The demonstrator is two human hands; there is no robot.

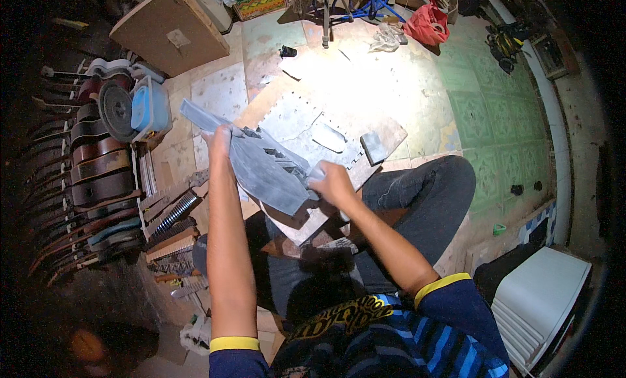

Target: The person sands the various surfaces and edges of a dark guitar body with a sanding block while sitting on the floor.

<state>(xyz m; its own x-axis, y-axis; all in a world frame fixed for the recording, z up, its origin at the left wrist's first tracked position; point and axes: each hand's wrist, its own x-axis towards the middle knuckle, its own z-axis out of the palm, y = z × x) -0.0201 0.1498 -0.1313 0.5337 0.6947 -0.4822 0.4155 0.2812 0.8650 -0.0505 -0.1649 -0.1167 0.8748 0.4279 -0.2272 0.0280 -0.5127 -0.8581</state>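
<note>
A grey, dusty electric guitar body (267, 172) with dark cut-out cavities is tilted over my lap. A flat arm, perhaps a neck or horn, sticks out at its upper left. My left hand (220, 142) is closed round the body near that arm. On the right edge, my right hand (334, 184) is closed with its fingertips against the body; what it holds there, a small greyish piece, I cannot make out. Beyond the guitar body lie a pale oblong block (329, 137) and a dark grey rectangular block (373, 148), both on a worn board (293, 114).
Several guitar-shaped bodies (101, 159) stand in a row at the left, beside a blue plastic tub (149, 107). Saws and files (175, 215) lie nearer me. A brown panel (171, 33) leans at the back left. A red bag (427, 24) and blue hose (368, 3) lie far off.
</note>
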